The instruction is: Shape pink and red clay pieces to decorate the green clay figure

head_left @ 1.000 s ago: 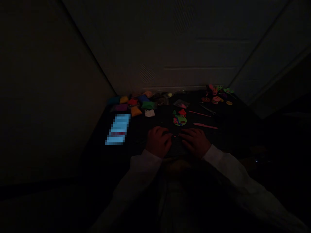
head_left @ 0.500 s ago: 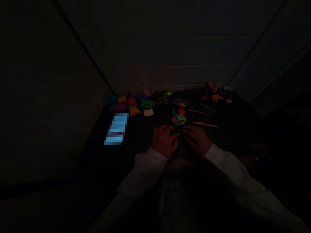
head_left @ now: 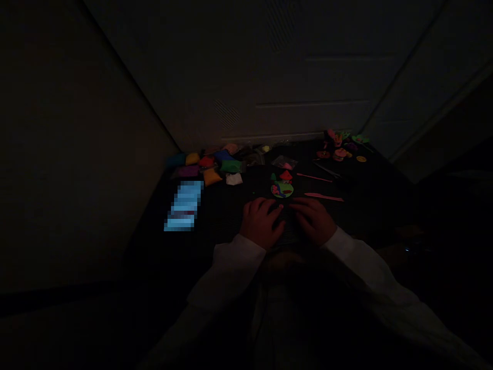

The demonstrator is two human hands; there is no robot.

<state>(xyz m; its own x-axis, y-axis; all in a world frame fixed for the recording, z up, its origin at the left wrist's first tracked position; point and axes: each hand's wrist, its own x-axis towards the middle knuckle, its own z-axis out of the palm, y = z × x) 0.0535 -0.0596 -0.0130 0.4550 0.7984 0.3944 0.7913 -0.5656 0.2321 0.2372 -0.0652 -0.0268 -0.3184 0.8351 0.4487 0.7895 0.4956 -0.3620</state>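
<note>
The scene is very dark. My left hand (head_left: 262,221) and my right hand (head_left: 314,218) rest close together on a dark tabletop (head_left: 223,226), fingers curled toward each other. A tiny pink bit (head_left: 281,206) shows between their fingertips, seemingly pinched by the left hand. Just beyond the hands lies a round green clay piece (head_left: 283,190) with red and pink bits on it. Whether the right hand holds anything is too dark to make out.
Several small coloured clay packets (head_left: 215,167) lie at the back left. A lit screen (head_left: 184,205) glows on the left. Two pink modelling tools (head_left: 323,196) lie to the right. More small clay figures (head_left: 341,149) stand at the back right by the wall.
Both hands shifted slightly away from me toward the green piece and closed in on each other. The pink bit now sits between the fingertips.
</note>
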